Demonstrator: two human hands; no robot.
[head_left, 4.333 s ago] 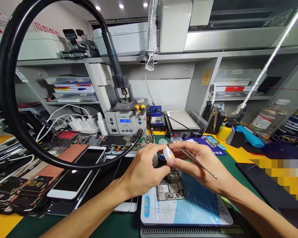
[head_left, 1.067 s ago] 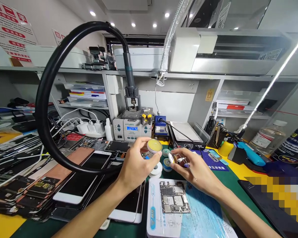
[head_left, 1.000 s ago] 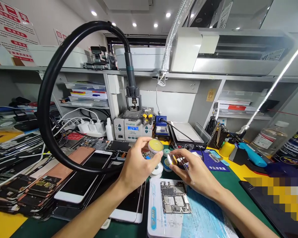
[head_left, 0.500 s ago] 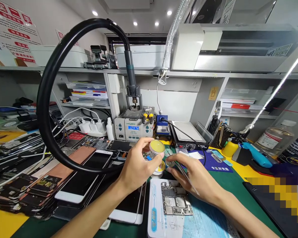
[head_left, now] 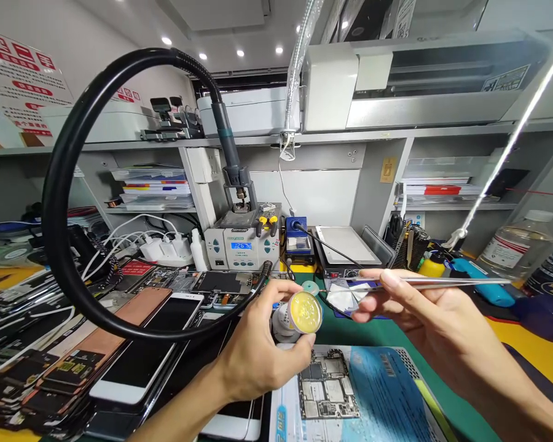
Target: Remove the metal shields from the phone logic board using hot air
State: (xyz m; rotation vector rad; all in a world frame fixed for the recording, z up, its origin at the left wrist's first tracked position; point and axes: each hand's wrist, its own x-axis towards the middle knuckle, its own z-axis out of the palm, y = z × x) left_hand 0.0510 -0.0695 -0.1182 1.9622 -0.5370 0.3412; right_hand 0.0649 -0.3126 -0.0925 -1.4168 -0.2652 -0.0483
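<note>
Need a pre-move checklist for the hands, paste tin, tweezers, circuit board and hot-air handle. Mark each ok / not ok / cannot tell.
1. Tin open and held: ok, yellow paste exposed, in the left hand.
2. Tweezers in hand: ok, held by the right hand.
3. Tool tip clear of paste: cannot tell, too thin to read near the tin.
4. Circuit board on the white-and-blue box: ok, lying on top.
5. Board clamped: not ok, no clamp visible on it.
6. Hot-air handle parked: ok, nozzle end down at the station.
</note>
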